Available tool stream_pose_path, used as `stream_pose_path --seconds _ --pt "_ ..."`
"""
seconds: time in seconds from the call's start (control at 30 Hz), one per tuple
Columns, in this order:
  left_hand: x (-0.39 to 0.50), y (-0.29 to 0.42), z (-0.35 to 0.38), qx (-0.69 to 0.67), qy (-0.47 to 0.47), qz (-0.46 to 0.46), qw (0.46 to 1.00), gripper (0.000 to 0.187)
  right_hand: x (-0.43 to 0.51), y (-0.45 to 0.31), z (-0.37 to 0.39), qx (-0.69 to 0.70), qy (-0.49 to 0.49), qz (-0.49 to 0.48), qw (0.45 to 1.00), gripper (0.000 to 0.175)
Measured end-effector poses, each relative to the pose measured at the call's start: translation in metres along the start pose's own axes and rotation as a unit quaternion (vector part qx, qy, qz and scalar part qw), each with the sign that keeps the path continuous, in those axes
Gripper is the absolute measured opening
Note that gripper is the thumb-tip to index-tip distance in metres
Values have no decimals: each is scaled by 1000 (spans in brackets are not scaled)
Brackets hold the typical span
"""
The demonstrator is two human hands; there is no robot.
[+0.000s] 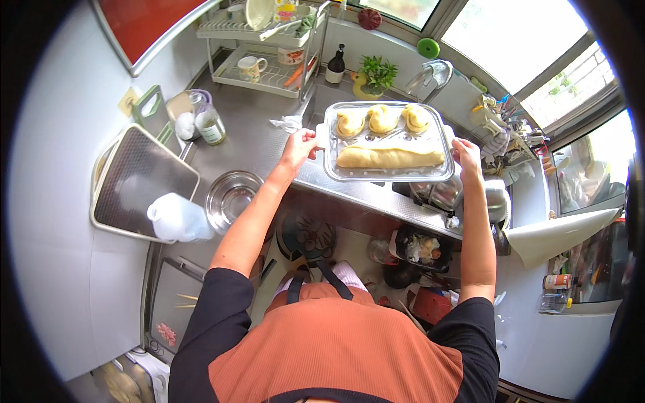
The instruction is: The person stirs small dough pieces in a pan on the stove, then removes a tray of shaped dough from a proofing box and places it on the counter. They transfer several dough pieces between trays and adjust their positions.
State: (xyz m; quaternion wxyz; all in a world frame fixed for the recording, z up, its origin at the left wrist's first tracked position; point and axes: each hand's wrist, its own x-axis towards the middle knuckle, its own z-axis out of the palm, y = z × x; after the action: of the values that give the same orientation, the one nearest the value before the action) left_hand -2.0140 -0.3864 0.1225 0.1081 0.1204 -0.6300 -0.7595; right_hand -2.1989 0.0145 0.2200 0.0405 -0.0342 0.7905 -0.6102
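Both my hands hold a rectangular metal steamer tray (393,142) with holes in its base, raised over the front of the counter and sink. My left hand (301,149) pinches the tray's left handle. On the opposite end, my right hand (467,156) grips the right handle, partly covering it. Three twisted buns of pale yellow dough sit along the tray's far side: a left bun (349,123), a middle bun (383,119) and a right bun (416,118). Nearer to me lies one long dough roll (390,157).
Left on the steel counter (252,131) are a metal bowl (234,199), a translucent plastic jug (179,216) and a glass bottle (209,123). A two-tier dish rack (262,75) stands behind. Below the counter's right part is a waste bin (423,252).
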Motion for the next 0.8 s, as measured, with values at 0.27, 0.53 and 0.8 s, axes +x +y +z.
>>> stream_pose_path --seconds 0.27,0.53,0.8 --pt "35 -38 38 -26 5 -53 998 17 34 33 -34 15 3 39 999 22" --pt "38 -53 57 -29 25 -90 995 19 52 61 -48 13 -21 62 998 23" --pt "33 -68 62 -8 34 -127 991 18 59 74 -45 5 -41 68 997 23"
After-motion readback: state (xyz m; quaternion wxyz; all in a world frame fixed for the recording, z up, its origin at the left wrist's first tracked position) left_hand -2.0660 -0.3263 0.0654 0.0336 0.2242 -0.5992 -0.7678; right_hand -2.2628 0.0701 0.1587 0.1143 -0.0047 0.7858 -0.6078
